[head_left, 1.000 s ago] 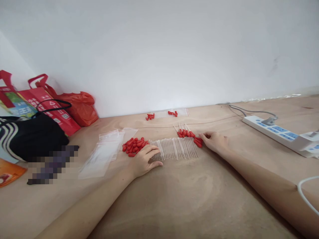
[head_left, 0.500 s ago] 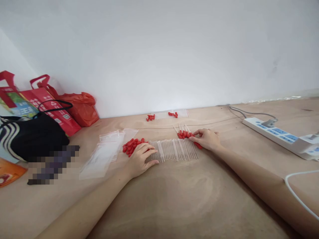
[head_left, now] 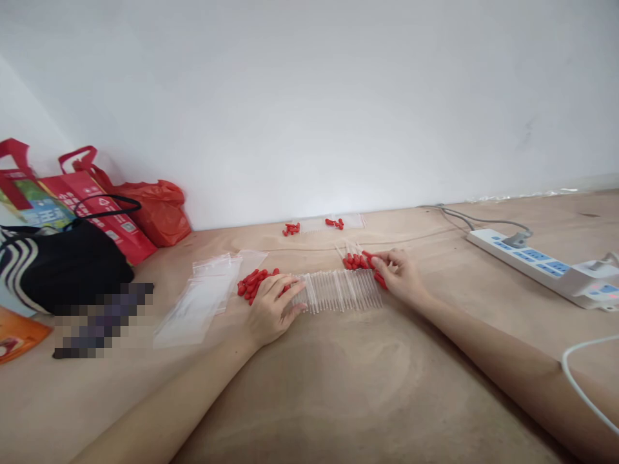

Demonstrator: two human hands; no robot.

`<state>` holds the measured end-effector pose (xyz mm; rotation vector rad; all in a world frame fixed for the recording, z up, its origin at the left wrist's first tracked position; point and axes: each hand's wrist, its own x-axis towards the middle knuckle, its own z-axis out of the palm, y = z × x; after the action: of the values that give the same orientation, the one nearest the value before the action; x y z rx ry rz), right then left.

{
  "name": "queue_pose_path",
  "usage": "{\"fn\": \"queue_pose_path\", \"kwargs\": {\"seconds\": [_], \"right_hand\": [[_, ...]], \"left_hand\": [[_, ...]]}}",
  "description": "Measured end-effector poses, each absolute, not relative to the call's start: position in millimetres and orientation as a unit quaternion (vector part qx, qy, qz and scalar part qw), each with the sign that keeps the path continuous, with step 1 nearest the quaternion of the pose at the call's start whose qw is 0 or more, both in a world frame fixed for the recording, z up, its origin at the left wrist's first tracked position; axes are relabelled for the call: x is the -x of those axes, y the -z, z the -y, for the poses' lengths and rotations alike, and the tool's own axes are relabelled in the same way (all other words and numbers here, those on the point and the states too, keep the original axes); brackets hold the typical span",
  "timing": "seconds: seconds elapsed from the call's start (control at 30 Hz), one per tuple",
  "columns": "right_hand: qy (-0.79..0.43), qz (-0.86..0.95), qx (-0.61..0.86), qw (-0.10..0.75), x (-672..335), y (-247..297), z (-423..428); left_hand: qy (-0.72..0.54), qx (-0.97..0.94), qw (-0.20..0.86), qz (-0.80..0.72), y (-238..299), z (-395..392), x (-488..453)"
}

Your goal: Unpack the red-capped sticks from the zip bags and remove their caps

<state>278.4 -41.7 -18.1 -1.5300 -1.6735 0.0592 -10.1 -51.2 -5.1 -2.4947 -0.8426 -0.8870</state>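
A row of thin clear glass dropper tubes point(head_left: 338, 290) lies side by side on the wooden table. At its left end rests my left hand point(head_left: 275, 308), fingers and thumb apart, the fingertips touching the end tubes. Beside and partly behind that hand is a pile of red rubber bulbs point(head_left: 252, 283). My right hand point(head_left: 399, 276), at the row's right end, pinches a red rubber bulb point(head_left: 368, 257) between thumb and fingers. Just left of it are several droppers point(head_left: 355, 261) with red bulbs on, their glass pointing toward the wall. Another red bulb point(head_left: 380, 280) lies beneath the right hand.
Clear zip bags point(head_left: 198, 303) are stacked on the left. Bagged droppers point(head_left: 314, 223) lie near the wall. A white power strip point(head_left: 532, 258) with cables is on the right. Red bags point(head_left: 159, 209) and a black bag point(head_left: 68, 264) stand at far left.
My right hand has turned and lifted slightly, and the red bulb in its fingers now shows above the row. My left hand has stayed nearly in place.
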Motion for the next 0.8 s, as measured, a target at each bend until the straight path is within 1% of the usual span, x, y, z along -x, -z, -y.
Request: {"fn": "queue_pose_path", "kwargs": {"seconds": [0.17, 0.3, 0.43, 0.6, 0.8], "right_hand": [[-0.004, 0.789, 0.467, 0.398, -246, 16, 72], [-0.01, 0.83, 0.4, 0.388, -229, 18, 81], [0.032, 0.837, 0.388, 0.384, -226, 21, 80], [0.111, 0.834, 0.37, 0.395, -223, 24, 79], [0.151, 0.843, 0.343, 0.387, -219, 22, 84]], "left_hand": [[0.326, 0.865, 0.256, 0.284, 4, 58, -4], [0.32, 0.874, 0.245, 0.271, 6, 61, -9], [0.323, 0.881, 0.223, 0.264, 8, 62, -11], [0.315, 0.882, 0.239, 0.256, 5, 66, -14], [0.308, 0.885, 0.257, 0.236, 1, 72, -16]]}}
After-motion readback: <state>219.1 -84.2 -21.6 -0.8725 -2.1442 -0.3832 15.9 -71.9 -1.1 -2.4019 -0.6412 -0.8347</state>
